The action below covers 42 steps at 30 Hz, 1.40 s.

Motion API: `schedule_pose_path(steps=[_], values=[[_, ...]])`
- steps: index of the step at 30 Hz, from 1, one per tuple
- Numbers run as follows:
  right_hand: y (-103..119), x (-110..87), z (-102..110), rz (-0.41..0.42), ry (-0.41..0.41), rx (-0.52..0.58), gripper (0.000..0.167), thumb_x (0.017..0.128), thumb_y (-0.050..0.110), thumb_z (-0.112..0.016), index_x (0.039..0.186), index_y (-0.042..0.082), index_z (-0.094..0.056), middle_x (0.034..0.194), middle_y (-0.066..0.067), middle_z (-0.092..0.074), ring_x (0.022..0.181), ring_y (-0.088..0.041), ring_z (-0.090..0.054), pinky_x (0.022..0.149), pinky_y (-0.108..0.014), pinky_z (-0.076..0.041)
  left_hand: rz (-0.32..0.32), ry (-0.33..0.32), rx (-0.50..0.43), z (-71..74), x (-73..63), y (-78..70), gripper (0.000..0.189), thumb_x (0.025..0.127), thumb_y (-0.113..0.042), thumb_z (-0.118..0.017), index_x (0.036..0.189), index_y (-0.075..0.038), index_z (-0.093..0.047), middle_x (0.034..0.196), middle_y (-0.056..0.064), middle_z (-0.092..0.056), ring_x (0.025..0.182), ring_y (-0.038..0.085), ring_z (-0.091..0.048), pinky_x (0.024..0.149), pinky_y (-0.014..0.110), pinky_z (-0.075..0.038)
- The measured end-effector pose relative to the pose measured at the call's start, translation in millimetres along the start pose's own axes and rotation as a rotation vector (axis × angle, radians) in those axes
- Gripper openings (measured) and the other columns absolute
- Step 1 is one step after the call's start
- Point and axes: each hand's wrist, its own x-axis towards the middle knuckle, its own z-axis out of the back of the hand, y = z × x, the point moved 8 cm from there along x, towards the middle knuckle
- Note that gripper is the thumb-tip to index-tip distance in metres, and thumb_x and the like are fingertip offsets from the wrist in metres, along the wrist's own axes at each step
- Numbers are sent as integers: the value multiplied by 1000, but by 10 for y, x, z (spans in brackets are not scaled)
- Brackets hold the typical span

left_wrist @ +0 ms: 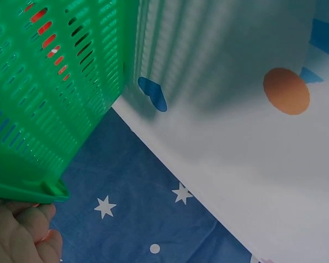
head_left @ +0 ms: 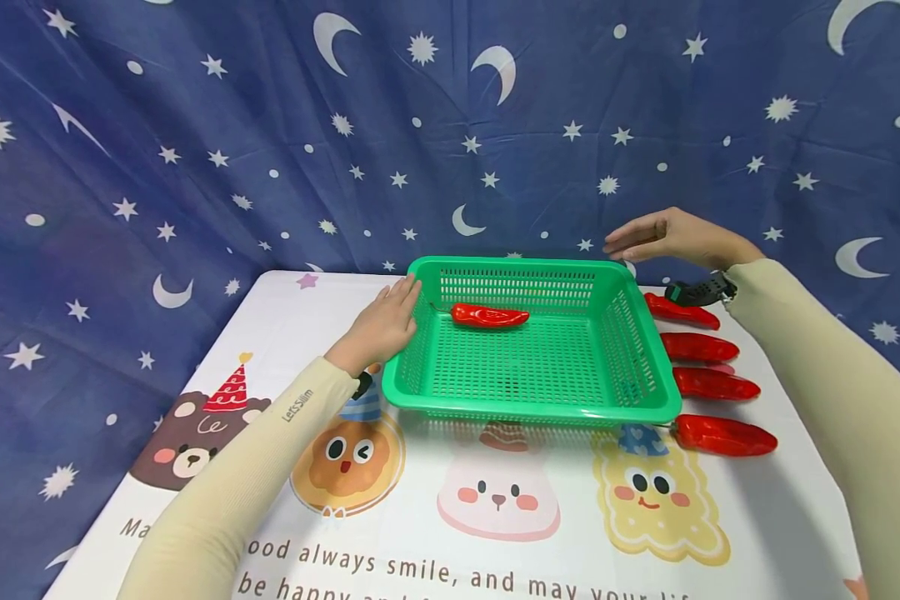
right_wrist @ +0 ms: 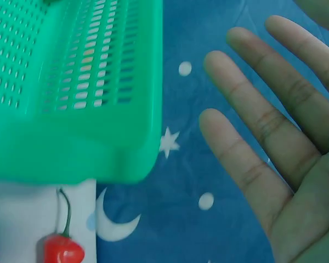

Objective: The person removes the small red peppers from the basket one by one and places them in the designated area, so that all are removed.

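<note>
A green plastic basket (head_left: 528, 414) with slotted walls stands on the table, one long red chili pepper (head_left: 489, 316) lying in its back left part. My left hand (head_left: 381, 327) rests against the basket's left rim near the back corner, fingers extended. In the left wrist view, the fingers (left_wrist: 30, 219) touch the underside of the rim. Beyond the back right corner, my right hand (head_left: 671, 236) hovers apart from the basket, holding nothing. Its fingers are straight and spread in the right wrist view.
Several more red chili peppers lie in a column right of the basket, the nearest pepper (head_left: 726, 436) by its front right corner. A white tablecloth (head_left: 390, 533) with cartoon prints covers the table. A blue star-and-moon curtain (head_left: 390, 108) hangs close behind its back edge.
</note>
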Motion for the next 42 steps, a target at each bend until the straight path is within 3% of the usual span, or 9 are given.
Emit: schedule_pose_path(steps=[6, 13, 22, 24, 32, 42], values=[[217, 152, -188, 40, 60, 12, 43, 90, 20, -63, 130, 7, -56, 130, -13, -59, 112, -19, -62, 103, -54, -41, 0, -2, 3, 2, -9, 11, 59, 95, -20, -28, 149, 2, -15, 158, 18, -11, 147, 31, -12, 121, 43, -11], [307, 380, -504, 84, 130, 68, 43, 90, 17, -62, 130, 1, -55, 130, -18, -58, 113, -21, -62, 101, -47, -46, -3, -1, 10, 0, -12, 18, 59, 96, -20, -29, 149, 2, -16, 158, 18, -12, 146, 32, -14, 121, 44, -12], [363, 613, -910, 125, 200, 231, 43, 91, 13, -61, 129, -5, -53, 129, -22, -57, 113, -26, -61, 101, -54, -42, 1, 6, 14, -7, -10, 30, 59, 96, -20, -29, 149, 2, -15, 158, 17, -12, 147, 31, -13, 121, 44, -12], [364, 654, -984, 130, 196, 236, 43, 91, 14, -61, 128, -5, -54, 128, -22, -58, 111, -24, -62, 101, -53, -43, 0, 6, 13, -9, -12, 29, 59, 96, -20, -29, 149, 2, -15, 158, 18, -11, 147, 31, -13, 121, 44, -12], [259, 799, -1207, 102, 125, 319, 39, 88, 12, -64, 123, -5, -58, 125, -21, -60, 115, -35, -57, 99, -51, -46, 2, 4, 0, 4, -5, 18, 58, 97, -19, -30, 149, 1, -16, 158, 17, -12, 147, 29, -12, 121, 43, -11], [69, 862, -1367, 27, 26, 287, 34, 89, 13, -63, 120, -2, -62, 125, -19, -61, 116, -29, -57, 99, -47, -47, -7, -4, 3, 12, -8, 6, 59, 96, -19, -30, 149, 2, -16, 157, 18, -12, 147, 31, -13, 121, 44, -13]])
